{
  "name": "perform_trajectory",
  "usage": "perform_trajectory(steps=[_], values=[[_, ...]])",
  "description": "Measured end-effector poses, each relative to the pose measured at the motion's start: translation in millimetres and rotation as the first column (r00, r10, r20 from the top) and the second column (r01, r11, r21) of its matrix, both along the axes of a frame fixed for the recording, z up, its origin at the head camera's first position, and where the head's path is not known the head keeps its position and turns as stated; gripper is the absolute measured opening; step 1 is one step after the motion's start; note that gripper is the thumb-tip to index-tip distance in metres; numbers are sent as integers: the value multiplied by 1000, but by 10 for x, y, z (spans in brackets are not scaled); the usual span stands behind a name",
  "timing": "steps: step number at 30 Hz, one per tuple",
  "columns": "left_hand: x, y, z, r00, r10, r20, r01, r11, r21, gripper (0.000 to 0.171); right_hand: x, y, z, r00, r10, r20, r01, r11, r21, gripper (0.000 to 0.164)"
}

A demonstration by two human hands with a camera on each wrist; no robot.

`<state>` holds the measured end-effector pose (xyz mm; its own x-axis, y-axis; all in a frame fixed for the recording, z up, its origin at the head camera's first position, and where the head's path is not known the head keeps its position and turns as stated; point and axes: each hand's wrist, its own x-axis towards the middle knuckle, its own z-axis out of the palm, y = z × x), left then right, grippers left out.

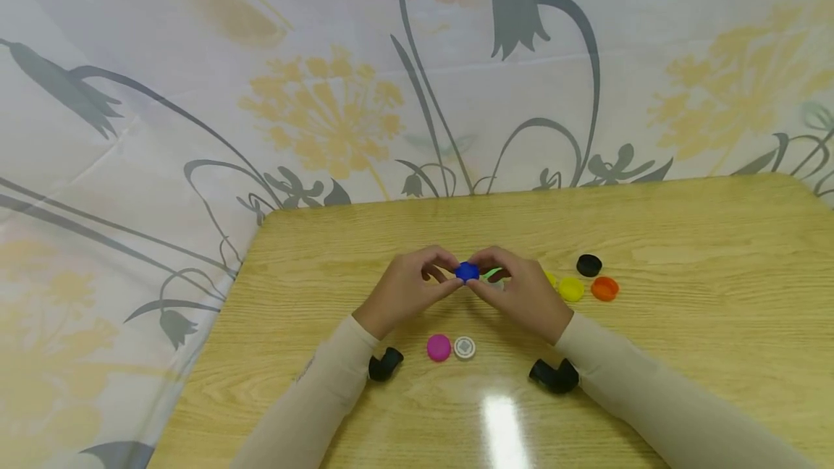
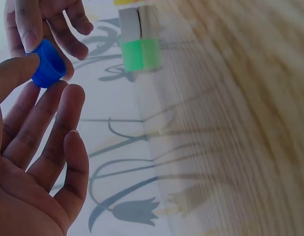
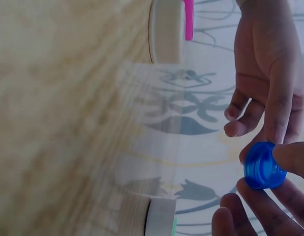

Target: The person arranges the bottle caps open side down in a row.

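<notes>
Table (image 1: 717,259) is stretching out beneath the work. Above it, the left hand (image 1: 404,288) and the right hand (image 1: 524,292) are meeting, both pinching the blue cap (image 1: 466,271) between thumb and fingers. The cap is sitting between the two hands, its hollow side facing down. It is probably weighing little, acting stiff and feeling slightly slippery, so opposite points on its side wall are likely offering the surest hold.

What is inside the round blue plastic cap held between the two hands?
In the right wrist view, the round blue plastic cap shows a hollow inner side; no separate object is visible inside. Fingers cover part of it, hiding whatever lies behind them.
</notes>
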<state>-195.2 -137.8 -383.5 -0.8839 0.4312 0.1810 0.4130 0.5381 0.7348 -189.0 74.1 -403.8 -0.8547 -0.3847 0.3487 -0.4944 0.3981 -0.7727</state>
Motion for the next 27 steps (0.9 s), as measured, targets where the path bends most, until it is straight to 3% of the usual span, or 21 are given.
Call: perform_trajectory(steps=[8,17,22,27], values=[[120,70,17,997,-67,-26,67,998,-10,16,134,93,-26,1000,22,-16,-22,1000,-9,20],[257,145,38,995,-102,-18,100,993,-60,18,302,212,-46,999,28,-46,-26,999,37,22],[317,175,62,995,-104,-9,102,984,-145,22,379,259,-49,996,51,-76,-48,998,42,22],[354,188,47,993,-116,-4,112,963,-246,25,447,303,-59,996,80,-46,-78,995,59,26]])
